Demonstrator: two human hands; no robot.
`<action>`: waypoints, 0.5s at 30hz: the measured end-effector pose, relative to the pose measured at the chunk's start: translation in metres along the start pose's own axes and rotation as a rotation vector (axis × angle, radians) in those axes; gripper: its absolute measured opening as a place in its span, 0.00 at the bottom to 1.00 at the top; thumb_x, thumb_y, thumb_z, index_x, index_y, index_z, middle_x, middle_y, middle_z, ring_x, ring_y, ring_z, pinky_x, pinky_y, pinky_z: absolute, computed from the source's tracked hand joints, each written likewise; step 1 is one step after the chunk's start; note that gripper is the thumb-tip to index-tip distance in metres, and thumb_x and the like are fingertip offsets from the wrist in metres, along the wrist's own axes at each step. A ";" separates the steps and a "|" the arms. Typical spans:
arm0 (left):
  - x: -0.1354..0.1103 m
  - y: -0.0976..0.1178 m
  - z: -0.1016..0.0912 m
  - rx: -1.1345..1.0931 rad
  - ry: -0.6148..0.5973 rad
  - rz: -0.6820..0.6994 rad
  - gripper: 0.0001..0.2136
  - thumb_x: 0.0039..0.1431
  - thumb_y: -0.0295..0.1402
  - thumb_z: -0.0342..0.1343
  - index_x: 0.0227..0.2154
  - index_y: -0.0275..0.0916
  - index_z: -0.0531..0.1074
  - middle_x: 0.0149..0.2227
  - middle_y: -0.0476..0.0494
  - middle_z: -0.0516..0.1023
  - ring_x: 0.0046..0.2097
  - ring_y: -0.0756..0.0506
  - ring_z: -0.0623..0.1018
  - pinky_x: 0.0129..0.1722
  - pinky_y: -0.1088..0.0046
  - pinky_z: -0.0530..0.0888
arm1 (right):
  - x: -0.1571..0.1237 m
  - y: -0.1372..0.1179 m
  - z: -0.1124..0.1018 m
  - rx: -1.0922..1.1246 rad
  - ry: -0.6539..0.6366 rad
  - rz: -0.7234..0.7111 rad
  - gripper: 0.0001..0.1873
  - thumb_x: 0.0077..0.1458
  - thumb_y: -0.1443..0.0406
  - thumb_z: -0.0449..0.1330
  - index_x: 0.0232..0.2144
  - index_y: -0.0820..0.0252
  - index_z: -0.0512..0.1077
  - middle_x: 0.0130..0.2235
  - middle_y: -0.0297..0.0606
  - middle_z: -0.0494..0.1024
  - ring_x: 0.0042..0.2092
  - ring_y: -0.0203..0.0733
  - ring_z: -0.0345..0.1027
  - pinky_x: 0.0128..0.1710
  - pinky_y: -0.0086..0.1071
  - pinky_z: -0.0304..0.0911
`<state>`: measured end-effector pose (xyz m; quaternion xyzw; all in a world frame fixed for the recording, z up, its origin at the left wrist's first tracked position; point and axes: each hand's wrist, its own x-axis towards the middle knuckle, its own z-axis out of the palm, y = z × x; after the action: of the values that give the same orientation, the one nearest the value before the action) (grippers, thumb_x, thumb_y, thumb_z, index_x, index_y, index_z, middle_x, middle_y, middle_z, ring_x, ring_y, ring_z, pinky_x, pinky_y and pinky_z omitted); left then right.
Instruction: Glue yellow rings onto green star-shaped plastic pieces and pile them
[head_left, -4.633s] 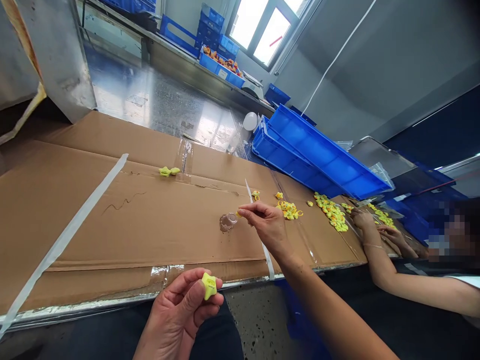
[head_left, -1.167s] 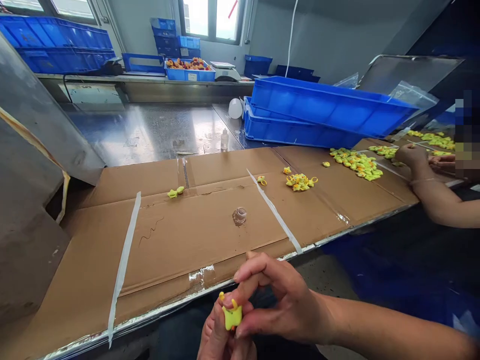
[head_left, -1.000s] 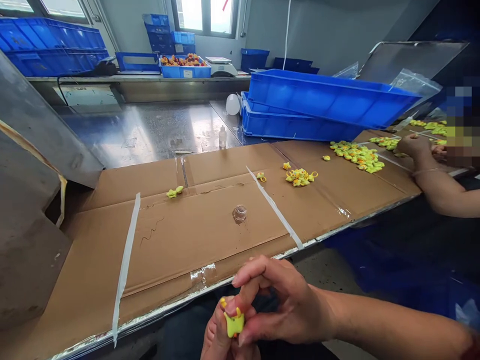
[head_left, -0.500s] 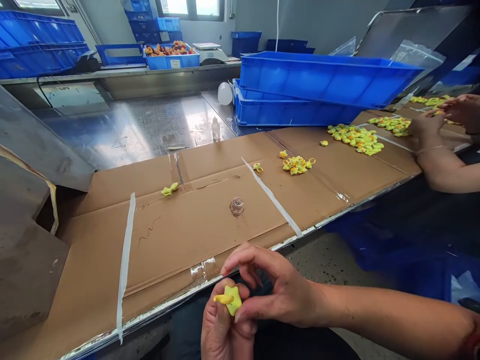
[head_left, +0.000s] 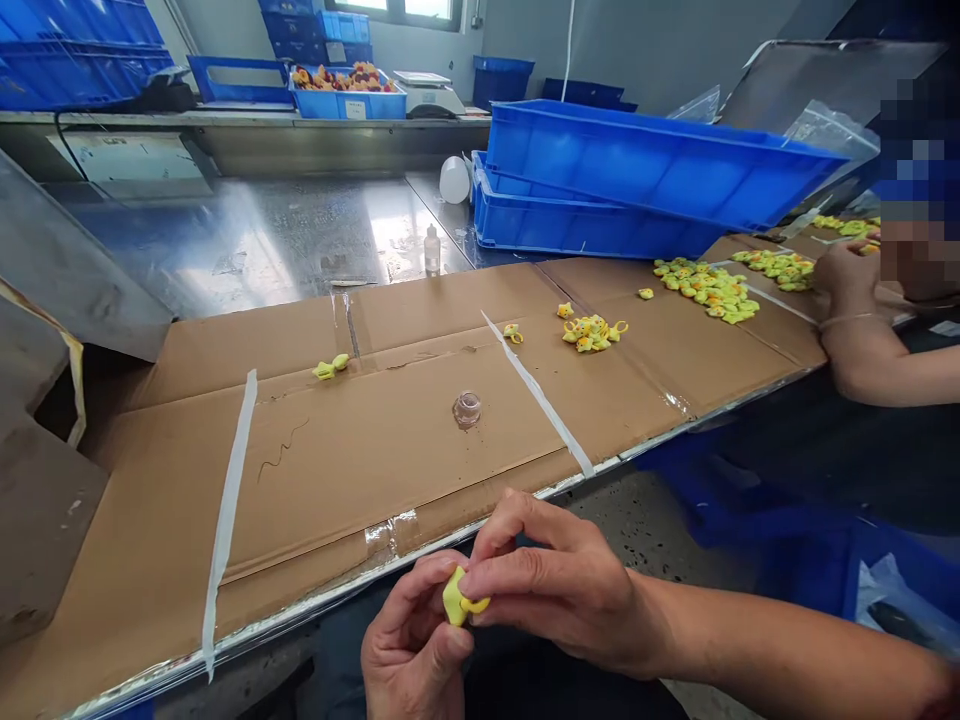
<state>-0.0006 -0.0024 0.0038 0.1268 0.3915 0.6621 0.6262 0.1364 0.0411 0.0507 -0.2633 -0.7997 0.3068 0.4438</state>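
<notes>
A small yellow star-shaped piece [head_left: 453,598] with a darker yellow strip [head_left: 475,606] sits between my two hands, in front of the table's edge. My left hand [head_left: 411,640] pinches the star between thumb and fingers. From the right, the fingertips of my right hand [head_left: 562,585] close on the star and its strip. Whether the strip forms a full loop is hidden by the fingers. On the cardboard beyond lie a small clear round pot [head_left: 466,409], two similar yellow pieces [head_left: 331,367], and a cluster of yellow pieces with rings [head_left: 595,334].
Cardboard [head_left: 360,460] covers the table, crossed by white tape strips [head_left: 229,520]. A small bottle [head_left: 432,250] stands behind it on metal. Stacked blue crates [head_left: 600,220] are at the back. At right, a co-worker's arm [head_left: 862,330] is near more yellow pieces [head_left: 709,288].
My right hand's fingers have closed in on the yellow piece from a more spread pose. The star has turned, and its strip now points right instead of left. The view has shifted slightly.
</notes>
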 end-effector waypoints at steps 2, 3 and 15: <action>0.000 -0.001 0.000 -0.016 -0.014 -0.031 0.18 0.26 0.36 0.74 0.27 0.39 0.81 0.27 0.47 0.82 0.26 0.49 0.77 0.27 0.79 0.74 | 0.000 0.000 0.000 0.014 -0.010 0.037 0.06 0.60 0.70 0.60 0.40 0.65 0.75 0.33 0.42 0.73 0.35 0.37 0.67 0.35 0.28 0.67; 0.000 -0.001 -0.001 -0.026 -0.024 -0.046 0.18 0.27 0.36 0.73 0.27 0.39 0.81 0.26 0.48 0.81 0.23 0.51 0.76 0.25 0.80 0.73 | -0.001 0.000 -0.001 0.028 -0.015 0.061 0.06 0.61 0.69 0.60 0.41 0.64 0.75 0.32 0.41 0.73 0.34 0.37 0.67 0.34 0.28 0.66; -0.002 0.004 0.006 -0.034 -0.073 -0.124 0.14 0.31 0.33 0.73 0.26 0.39 0.81 0.20 0.48 0.79 0.21 0.52 0.75 0.24 0.82 0.72 | 0.002 0.003 -0.003 0.104 -0.033 0.154 0.07 0.59 0.69 0.62 0.41 0.59 0.77 0.31 0.39 0.75 0.33 0.38 0.68 0.33 0.29 0.66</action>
<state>0.0008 -0.0017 0.0116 0.1159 0.3643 0.6237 0.6818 0.1390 0.0452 0.0508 -0.2957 -0.7671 0.3856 0.4188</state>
